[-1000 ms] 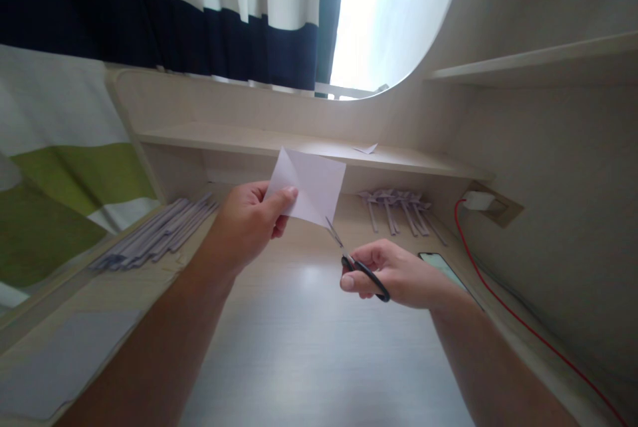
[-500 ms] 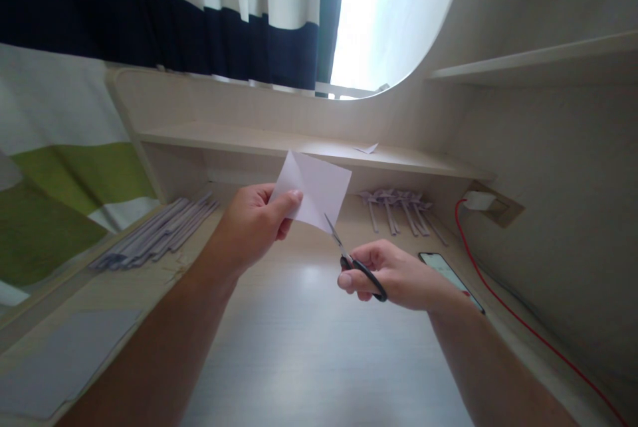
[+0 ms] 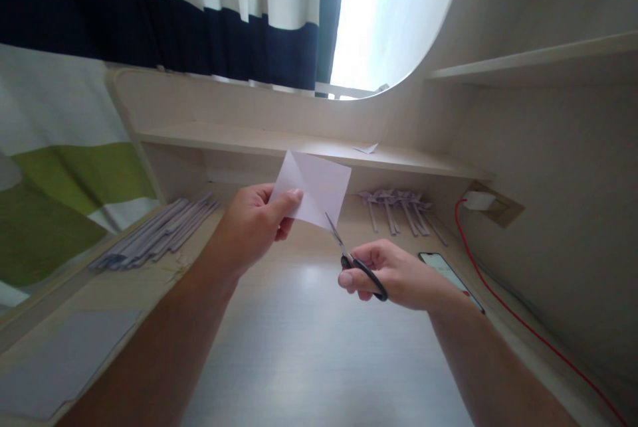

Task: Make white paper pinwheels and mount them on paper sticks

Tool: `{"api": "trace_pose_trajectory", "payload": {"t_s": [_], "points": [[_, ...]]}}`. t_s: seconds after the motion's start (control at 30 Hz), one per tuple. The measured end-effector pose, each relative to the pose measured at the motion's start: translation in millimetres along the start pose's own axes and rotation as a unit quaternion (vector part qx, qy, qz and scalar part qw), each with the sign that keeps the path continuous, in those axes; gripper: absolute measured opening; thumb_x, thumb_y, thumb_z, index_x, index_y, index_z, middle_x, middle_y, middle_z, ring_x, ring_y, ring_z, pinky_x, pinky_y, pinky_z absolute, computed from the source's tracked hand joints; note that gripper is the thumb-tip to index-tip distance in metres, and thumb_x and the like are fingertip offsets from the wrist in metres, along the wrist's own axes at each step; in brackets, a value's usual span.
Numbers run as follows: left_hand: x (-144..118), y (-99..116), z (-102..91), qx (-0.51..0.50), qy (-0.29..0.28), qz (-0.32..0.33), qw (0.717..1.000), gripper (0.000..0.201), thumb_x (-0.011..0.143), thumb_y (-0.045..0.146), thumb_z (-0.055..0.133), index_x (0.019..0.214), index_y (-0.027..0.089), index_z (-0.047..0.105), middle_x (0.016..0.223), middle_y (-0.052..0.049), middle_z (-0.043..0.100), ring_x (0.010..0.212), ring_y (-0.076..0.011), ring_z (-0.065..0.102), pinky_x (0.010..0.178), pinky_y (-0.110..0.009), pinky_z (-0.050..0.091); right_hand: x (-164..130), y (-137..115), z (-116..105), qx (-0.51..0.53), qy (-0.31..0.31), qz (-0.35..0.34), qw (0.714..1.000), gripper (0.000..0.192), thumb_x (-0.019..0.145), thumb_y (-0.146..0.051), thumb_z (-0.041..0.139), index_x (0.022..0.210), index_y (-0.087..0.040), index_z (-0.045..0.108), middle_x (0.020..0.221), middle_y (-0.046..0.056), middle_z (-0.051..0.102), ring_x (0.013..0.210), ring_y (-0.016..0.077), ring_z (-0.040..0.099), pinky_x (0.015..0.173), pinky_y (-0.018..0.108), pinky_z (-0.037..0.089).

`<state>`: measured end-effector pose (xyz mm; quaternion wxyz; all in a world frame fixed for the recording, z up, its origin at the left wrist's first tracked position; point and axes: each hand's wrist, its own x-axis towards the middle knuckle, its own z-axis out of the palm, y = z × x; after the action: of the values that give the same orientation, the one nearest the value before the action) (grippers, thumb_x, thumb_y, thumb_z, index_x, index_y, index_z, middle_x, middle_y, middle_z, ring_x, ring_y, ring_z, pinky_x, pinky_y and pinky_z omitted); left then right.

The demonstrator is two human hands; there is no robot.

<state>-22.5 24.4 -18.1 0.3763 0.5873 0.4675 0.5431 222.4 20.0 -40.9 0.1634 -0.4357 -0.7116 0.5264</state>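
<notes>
A square of pale paper [image 3: 321, 184] with a diagonal crease is pinched between the thumb and fingers of my left hand [image 3: 262, 218], held up above the desk. My right hand [image 3: 383, 271] grips black-handled scissors [image 3: 369, 275], fingers wrapped about the loops. The blades look nearly closed and point up and left, their tips over the paper's lower corner. Whether the paper is cut there I cannot tell.
Rolled paper sticks [image 3: 159, 234] lie at the left, with paper sheets [image 3: 64, 360] nearer. Several paper pinwheel-like pieces on sticks [image 3: 399, 204] rest at the back right. A phone [image 3: 451, 281], a charger [image 3: 479, 200] with red cable and a shelf [image 3: 269, 138] holding a paper scrap [image 3: 367, 148] are around.
Almost nothing differs. The paper's right side has risen very slightly, while both hands and the scissors stay in nearly the same place.
</notes>
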Motion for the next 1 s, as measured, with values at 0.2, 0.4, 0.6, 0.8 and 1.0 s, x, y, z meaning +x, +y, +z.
{"api": "trace_pose_trajectory", "payload": {"t_s": [0.2, 0.4, 0.6, 0.8, 1.0], "points": [[0.8, -2.4, 0.3, -0.007, 0.003, -0.005, 1.000, 0.039, 0.086, 0.041, 0.069, 0.058, 0.019, 0.055, 0.051, 0.002, 0.053, 0.045, -0.0102, 0.045, 0.044, -0.022, 0.035, 0.9, 0.6, -0.4, 0.006, -0.002, -0.003, 1.000, 0.036, 0.085, -0.048, 0.083, 0.078, -0.015, 0.071, 0.066, -0.001, 0.063, 0.060, 0.0099, 0.051, 0.054, 0.022, 0.035], [-0.7, -3.8, -0.5, -0.006, 0.001, -0.006, 1.000, 0.039, 0.087, 0.042, 0.069, 0.059, 0.020, 0.056, 0.052, 0.002, 0.054, 0.046, -0.0104, 0.046, 0.045, -0.022, 0.036, 0.3, 2.4, -1.4, 0.002, 0.004, -0.004, 1.000, 0.036, 0.085, -0.048, 0.083, 0.078, -0.014, 0.071, 0.066, -0.001, 0.064, 0.061, 0.0101, 0.053, 0.054, 0.022, 0.036], [0.6, -3.2, -0.5, 0.000, -0.002, -0.002, 1.000, 0.039, 0.087, 0.043, 0.069, 0.058, 0.019, 0.056, 0.051, 0.001, 0.054, 0.046, -0.0105, 0.046, 0.045, -0.022, 0.035, -0.4, 2.3, -0.9, 0.005, 0.008, -0.005, 1.000, 0.036, 0.085, -0.048, 0.083, 0.078, -0.014, 0.072, 0.065, -0.001, 0.064, 0.060, 0.0100, 0.053, 0.053, 0.021, 0.036], [1.6, -4.2, 0.1, 0.003, 0.005, -0.004, 1.000, 0.040, 0.085, 0.044, 0.070, 0.057, 0.020, 0.054, 0.050, 0.002, 0.052, 0.045, -0.0106, 0.044, 0.044, -0.023, 0.034, 1.6, 0.4, -0.2, 0.023, 0.015, -0.008, 1.000, 0.038, 0.081, -0.049, 0.086, 0.074, -0.014, 0.072, 0.066, 0.000, 0.066, 0.060, 0.0105, 0.056, 0.053, 0.021, 0.038], [3.5, -5.9, 1.0, 0.026, 0.016, 0.007, 1.000, 0.042, 0.086, 0.044, 0.068, 0.054, 0.020, 0.054, 0.048, 0.002, 0.052, 0.045, -0.0110, 0.044, 0.045, -0.024, 0.034, 1.6, 3.1, 0.0, 0.023, 0.013, -0.009, 1.000, 0.040, 0.083, -0.050, 0.084, 0.071, -0.014, 0.071, 0.064, 0.001, 0.066, 0.057, 0.0106, 0.056, 0.052, 0.022, 0.039]]}}
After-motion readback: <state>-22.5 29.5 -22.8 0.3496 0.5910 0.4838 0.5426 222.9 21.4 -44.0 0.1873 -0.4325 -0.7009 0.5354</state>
